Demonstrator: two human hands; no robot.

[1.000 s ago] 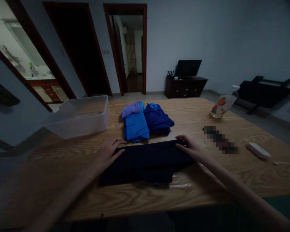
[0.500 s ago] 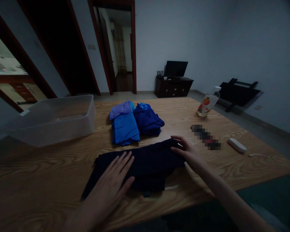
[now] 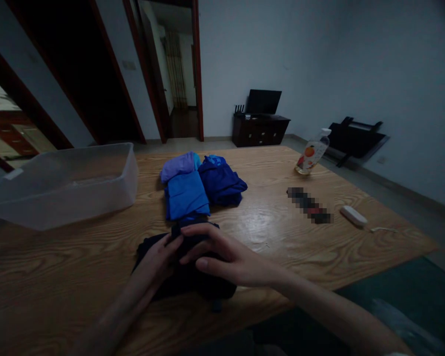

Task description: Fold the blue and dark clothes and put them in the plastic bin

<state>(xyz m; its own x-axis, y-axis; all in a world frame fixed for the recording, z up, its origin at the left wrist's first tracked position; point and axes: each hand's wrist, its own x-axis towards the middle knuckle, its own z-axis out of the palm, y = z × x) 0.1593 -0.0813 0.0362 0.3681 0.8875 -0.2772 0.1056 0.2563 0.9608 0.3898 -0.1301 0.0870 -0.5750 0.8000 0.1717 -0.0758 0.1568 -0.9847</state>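
Note:
A dark navy garment (image 3: 207,288), its exact kind unclear, lies bunched and folded near the table's front edge. My left hand (image 3: 157,259) is at its left part, fingers closed on the cloth and partly hidden by a fold. From the right, my right hand (image 3: 226,254) reaches across the garment with curled fingers gripping the fold close to my left fingertips. Just beyond lie a folded bright blue garment (image 3: 187,195), a purple folded garment (image 3: 178,167) and a dark blue bundled garment (image 3: 222,183).
A translucent plastic bin (image 3: 77,195) stands at the table's left. To the right are a bottle (image 3: 311,153), a blurred-out dark object (image 3: 308,205) and a white oblong case (image 3: 353,216) with a cord. The wooden table (image 3: 274,230) ends at the front right.
My right hand has moved left, bringing the garment's right end over onto the rest. The garment is now shorter. My left hand has gone from lying flat to closed on the cloth.

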